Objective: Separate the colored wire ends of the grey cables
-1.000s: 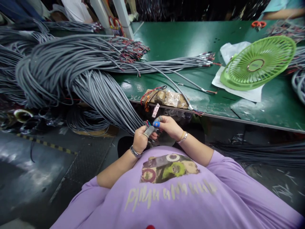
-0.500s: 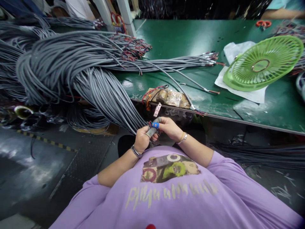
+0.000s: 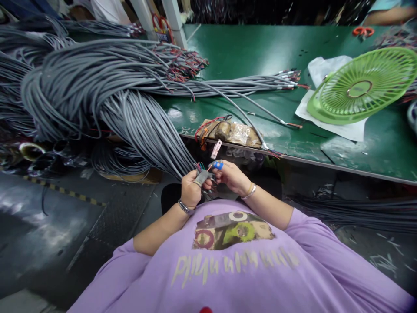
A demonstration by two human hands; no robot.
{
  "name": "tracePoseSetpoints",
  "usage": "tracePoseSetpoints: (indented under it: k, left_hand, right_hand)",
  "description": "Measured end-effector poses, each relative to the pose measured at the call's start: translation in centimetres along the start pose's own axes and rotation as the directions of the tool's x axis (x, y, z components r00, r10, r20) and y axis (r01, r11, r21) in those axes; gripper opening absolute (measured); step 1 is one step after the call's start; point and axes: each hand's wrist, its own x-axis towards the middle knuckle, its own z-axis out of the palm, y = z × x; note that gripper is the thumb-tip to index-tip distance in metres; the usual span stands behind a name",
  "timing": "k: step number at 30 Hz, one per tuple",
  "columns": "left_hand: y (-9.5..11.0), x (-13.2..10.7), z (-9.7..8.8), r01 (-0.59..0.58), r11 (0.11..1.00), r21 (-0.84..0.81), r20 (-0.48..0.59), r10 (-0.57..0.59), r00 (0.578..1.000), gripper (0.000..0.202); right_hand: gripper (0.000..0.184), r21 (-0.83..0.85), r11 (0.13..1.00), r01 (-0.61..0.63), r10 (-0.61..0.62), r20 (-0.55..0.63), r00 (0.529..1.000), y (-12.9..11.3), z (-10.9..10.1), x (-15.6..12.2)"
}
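Note:
In front of my chest, my left hand (image 3: 191, 189) is closed round the end of a grey cable, its thumb covered by a grey wrap (image 3: 202, 177). Thin coloured wires (image 3: 200, 166) fan out above that thumb. Close on the right, my right hand (image 3: 233, 178), with a blue band (image 3: 217, 165) on one finger, pinches at a thin reddish wire (image 3: 210, 168). The fingers partly hide the wire ends. A thick bundle of grey cables (image 3: 153, 130) hangs over the bench edge and runs down to my left hand.
On the green bench (image 3: 260, 48) lie more grey cables (image 3: 234, 84) with stripped ends. A green fan (image 3: 360, 89) stands on white paper at the right. A taped block (image 3: 231, 131) sits at the bench edge; orange-handled scissors (image 3: 363, 31) lie farther back. Another person's arm (image 3: 389, 16) shows at top right.
My hands have moved slightly apart. The right thumb and fingers have shifted down from the wrapped left thumb to the wires, and the coloured wire ends show more plainly.

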Motion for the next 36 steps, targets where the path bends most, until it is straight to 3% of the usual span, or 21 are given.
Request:
tracePoseSetpoints:
  k: [5, 9, 15, 20, 24, 32, 36]
  left_hand:
    - [0.3, -0.2, 0.0, -0.005, 0.999, 0.053, 0.055, 0.002, 0.998, 0.026]
    - [0.6, -0.4, 0.1, -0.004, 0.996, 0.09, 0.086, -0.003, 0.996, 0.027]
    - [0.3, -0.2, 0.0, -0.022, 1.0, -0.005, -0.005, 0.022, 1.0, 0.027]
    - [0.2, 0.0, 0.1, -0.014, 1.0, -0.027, -0.038, 0.013, 0.999, 0.027]
    - [0.1, 0.0, 0.1, -0.011, 1.0, 0.011, -0.024, 0.012, 1.0, 0.03]
    - [0.8, 0.2, 0.5, -0.014, 0.999, -0.047, -0.074, 0.011, 0.997, 0.026]
    - [2.0, 0.5, 0.7, -0.007, 0.993, -0.12, -0.097, -0.005, 0.995, 0.028]
  right_hand:
    - [0.041, -0.123, 0.992, 0.019, -0.01, 0.076, 0.997, -0.3, 0.6, 0.0]
    - [0.038, -0.149, 0.987, 0.061, -0.059, 0.021, 0.998, -0.1, 1.3, 0.0]
    - [0.04, -0.033, 0.996, 0.087, -0.089, -0.057, 0.994, 0.5, 0.9, 0.0]
    - [0.043, -0.016, 1.0, -0.013, 0.013, 0.007, 1.0, 0.3, 0.2, 0.0]
    - [0.04, -0.054, 0.998, 0.024, -0.024, 0.006, 1.0, 0.3, 0.4, 0.2]
    - [0.02, -0.084, 0.994, 0.074, -0.08, -0.068, 0.994, 0.6, 0.4, 0.1]
    - [0.025, 0.042, 0.998, 0.045, -0.037, -0.167, 0.985, -0.2, -0.6, 1.0]
